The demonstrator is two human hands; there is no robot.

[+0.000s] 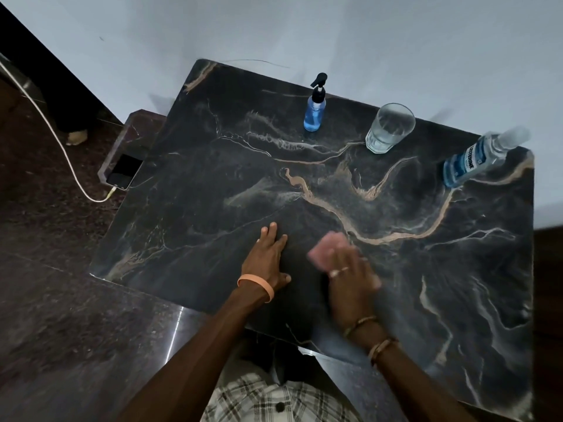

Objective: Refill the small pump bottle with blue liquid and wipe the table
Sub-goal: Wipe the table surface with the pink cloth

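Observation:
The small pump bottle with a black pump head stands upright at the back of the dark marble table, blue liquid inside it. A larger clear bottle of blue liquid stands at the back right corner. My left hand lies flat on the table near the front edge, fingers spread. Just right of it, my right hand presses a pink cloth onto the tabletop; both are motion-blurred.
A clear drinking glass stands between the two bottles at the back. A phone with a white charging cable lies on a lower ledge left of the table. A pale wall runs behind the table.

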